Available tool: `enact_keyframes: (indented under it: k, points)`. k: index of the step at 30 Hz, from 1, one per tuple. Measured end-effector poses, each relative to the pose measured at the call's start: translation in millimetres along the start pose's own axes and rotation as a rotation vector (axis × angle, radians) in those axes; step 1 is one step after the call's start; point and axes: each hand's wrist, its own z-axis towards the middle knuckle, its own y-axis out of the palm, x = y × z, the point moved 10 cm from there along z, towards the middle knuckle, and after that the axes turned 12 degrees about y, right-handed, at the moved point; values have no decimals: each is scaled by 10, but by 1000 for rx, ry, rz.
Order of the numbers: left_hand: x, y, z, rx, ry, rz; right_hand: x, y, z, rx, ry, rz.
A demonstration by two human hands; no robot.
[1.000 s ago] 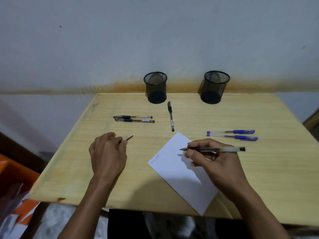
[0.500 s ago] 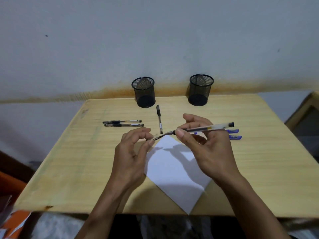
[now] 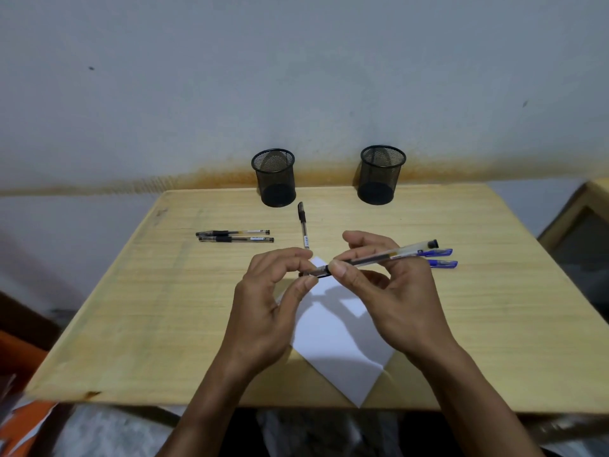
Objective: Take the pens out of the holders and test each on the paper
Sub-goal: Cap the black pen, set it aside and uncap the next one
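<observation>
My right hand holds a clear black-ink pen level above the white paper. My left hand pinches the pen's cap at its tip end; the cap is mostly hidden by my fingers. Two empty black mesh holders stand at the table's far edge. Two black pens lie side by side at the left, and a third black pen lies below the left holder. Two blue pens lie at the right, partly behind my right hand.
The wooden table stands against a grey wall with a rust-coloured stain line. Something orange sits on the floor at the lower left. A wooden piece of furniture is at the right edge.
My right hand lifted the pen off the paper. My left hand came over from the table's left with the cap and now meets the pen's tip.
</observation>
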Motion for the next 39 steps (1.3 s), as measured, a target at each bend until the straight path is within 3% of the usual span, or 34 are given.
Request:
enact_keyframes:
  k: [10,13,15,17,21,26,28,33,39]
  points:
    - [52,-3,30,20,25,1,-6,40,-13,-27,-14,99]
    - [28,-61,60,-14,66,51,7,-62,38,-74,28,224]
    - [-31,-105,73,-40,62,88,-55,-264,63,-20,5,298]
    - [-110,-134,78,-77,41,113,-222,-378,57,31,-124,114]
    - [-156,-134,129,-150,45,150,-430,-85,-34,103,-473,-580]
    - [-160,-160,207,-160,54,165,-321,221,-28,87,-568,-915]
    - [-225,-209,211,-114,16,165,-262,273,7,79,-521,-930]
    - [-747,-494,-53,13,-266,378,-105,139,395,127,-142,-727]
    - [-1405,-625,-286,-174,-475,777,134,166,1092,288,160,-649]
